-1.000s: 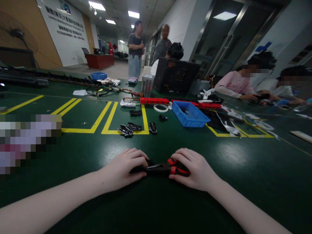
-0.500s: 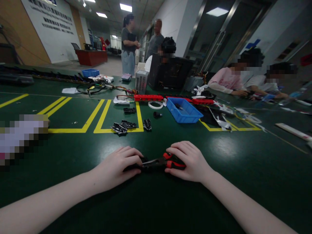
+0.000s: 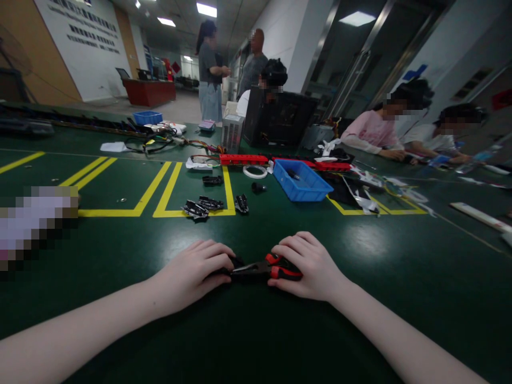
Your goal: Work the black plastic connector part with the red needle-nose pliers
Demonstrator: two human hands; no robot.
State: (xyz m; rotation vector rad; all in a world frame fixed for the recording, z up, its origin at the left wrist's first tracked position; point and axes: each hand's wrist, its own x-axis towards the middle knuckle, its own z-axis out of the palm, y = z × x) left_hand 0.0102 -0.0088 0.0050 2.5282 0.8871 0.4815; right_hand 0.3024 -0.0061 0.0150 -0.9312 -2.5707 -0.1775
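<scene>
My right hand (image 3: 310, 266) is closed around the red and black handles of a pair of long-nose pliers (image 3: 262, 266), which lie low over the green table and point left. Their jaw tips reach my left hand (image 3: 200, 272). Its fingers are closed on a small black part (image 3: 238, 262), mostly covered by the fingers, so its exact kind is hidden. Whether the jaws grip that part I cannot tell. Beyond my hands lie several black and silver plastic pieces (image 3: 211, 203), and a short dark cylindrical piece (image 3: 258, 187) rests to their right.
A blue bin (image 3: 304, 186) with a dark item inside stands past my right hand. Behind it run red strips (image 3: 244, 160), a white ring (image 3: 255, 172), cables and a black case (image 3: 280, 118). Yellow tape (image 3: 110, 214) marks the green table (image 3: 256, 336). Several people are beyond it.
My right hand and the pliers have shifted very slightly left. My left hand stays almost where it was, still on the black part.
</scene>
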